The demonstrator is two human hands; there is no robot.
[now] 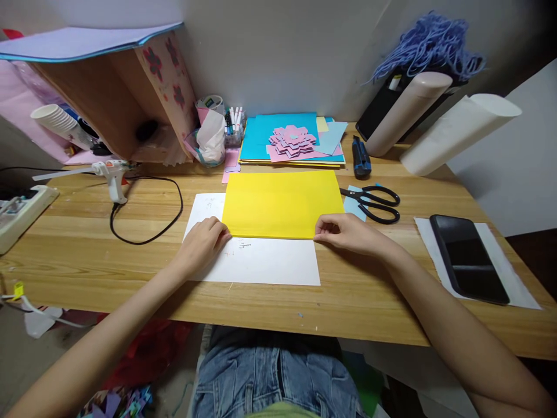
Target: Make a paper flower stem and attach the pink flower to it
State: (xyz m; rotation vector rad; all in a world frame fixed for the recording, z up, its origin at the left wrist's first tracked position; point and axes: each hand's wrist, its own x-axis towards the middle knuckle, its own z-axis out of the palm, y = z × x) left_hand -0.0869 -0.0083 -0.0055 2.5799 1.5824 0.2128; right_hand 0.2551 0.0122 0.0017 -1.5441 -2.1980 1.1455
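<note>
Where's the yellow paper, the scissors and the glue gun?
Yellow paper point(282, 203), head view: middle of its top.
Scissors point(360, 197), head view: handles, near the pivot.
Glue gun point(115, 182), head view: its white handle.

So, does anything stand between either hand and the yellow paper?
Nothing visible: the left hand and right hand touch near corners of the yellow paper. The scissors lie at its right edge, not between.

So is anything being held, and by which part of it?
The yellow paper, by its near edge: left grip at the left end, right grip toward the right end.
</note>
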